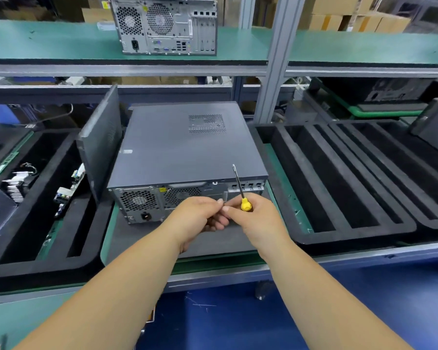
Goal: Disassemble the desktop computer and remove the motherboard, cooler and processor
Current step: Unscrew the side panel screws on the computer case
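On the green bench, the computer point(187, 152) lies flat, rear panel toward the person. Both hands meet just before it — right hand point(253, 215) curled round a screwdriver point(240, 190), left hand point(200, 214) pinching something too small to tell. Beside it leans a loose side panel point(100, 145); foam trays point(339, 178) flank it; another computer point(165, 26) sits on the shelf above.

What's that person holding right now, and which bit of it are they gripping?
The right hand grips a yellow-handled screwdriver by its handle, metal shaft pointing up. The left hand pinches something small at its fingertips; what it is cannot be told.
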